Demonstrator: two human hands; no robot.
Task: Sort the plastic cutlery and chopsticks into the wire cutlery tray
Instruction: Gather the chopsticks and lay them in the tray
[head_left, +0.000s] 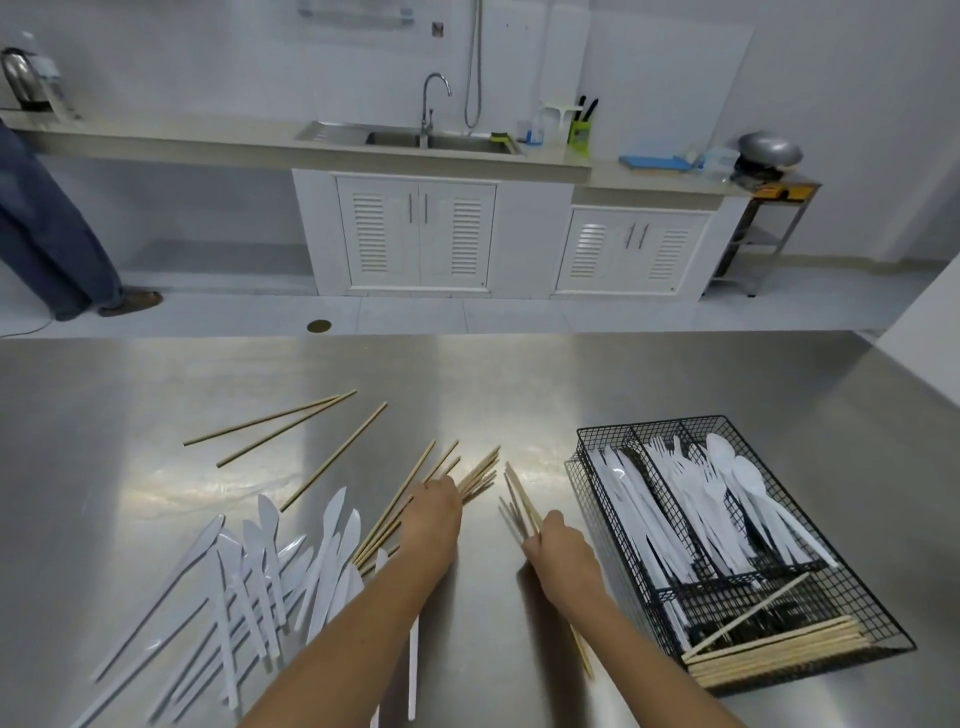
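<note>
A stainless steel table (519, 374) fills the lower view, with a kitchen counter and sink (415, 139) well beyond it. At the table's right stands a black wire cutlery tray (587, 467), its long axis running from far-left to near-right. Three lengthwise compartments hold white plastic knives (636, 512), forks (691, 478) and spoons (748, 483), handles toward the near end; a crosswise compartment at the near end holds a stack of wooden chopsticks (779, 652) lying across the tray — one more chopstick (753, 608) rests diagonally above them. On the left of the table lies a loose pile of white plastic knives (260, 561), blades pointing away and slightly right. Beside and partly under that pile is a fan of chopsticks (410, 488), tips pointing far-right; three more (291, 423) lie apart, farther off. The left hand (434, 519) rests palm down, closed over the fanned chopsticks. The right hand (563, 551), between pile and tray, grips a small bundle of chopsticks (519, 501), tips pointing away — the near ends emerge beneath the forearm.
</note>
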